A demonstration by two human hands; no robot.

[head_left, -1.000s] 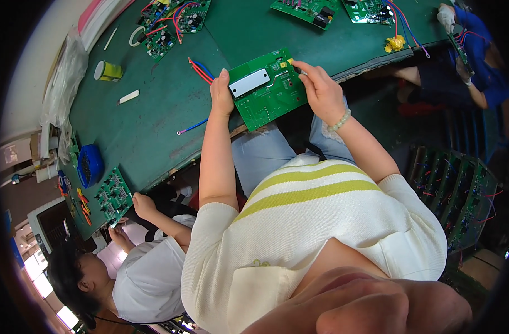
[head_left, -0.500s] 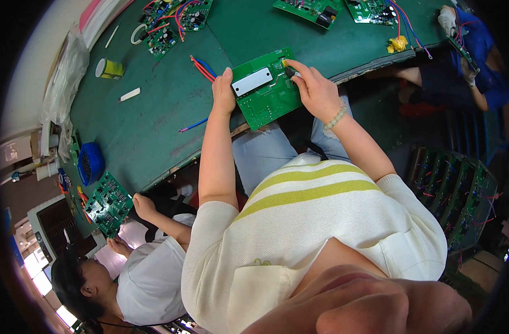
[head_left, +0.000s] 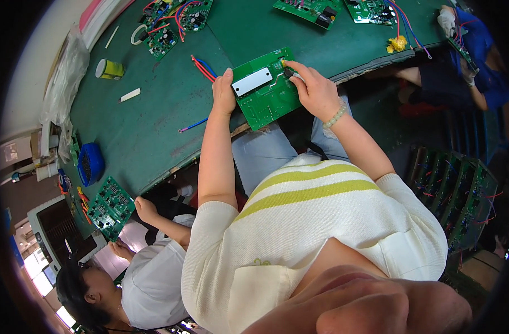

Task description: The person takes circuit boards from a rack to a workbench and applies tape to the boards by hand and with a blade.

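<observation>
A green circuit board [head_left: 265, 106] is tilted over the near table edge, with a pale rectangular plate [head_left: 252, 82] fixed on its upper left. My left hand [head_left: 224, 93] grips the board's left edge, thumb on top and the other fingers out of sight underneath. At the upper right corner, my right hand [head_left: 318, 93] is closed on the board. Its index fingertip touches a small yellow part [head_left: 283, 62], and the thumb lies by a small black part [head_left: 288, 72]. Red and blue wires [head_left: 203, 68] stick out beyond the board's left side.
More wired boards [head_left: 179, 22] lie on the green table [head_left: 165, 100], along with a yellow-green can [head_left: 109, 69] and a blue wire [head_left: 193, 124]. At left, a co-worker [head_left: 148, 267] holds another board [head_left: 111, 206]. A second person [head_left: 477, 61] works at the far right, above a board rack [head_left: 455, 195].
My hands and the board have barely shifted; the right thumb has drawn slightly left. The co-worker at left has tilted their board and moved their head a little.
</observation>
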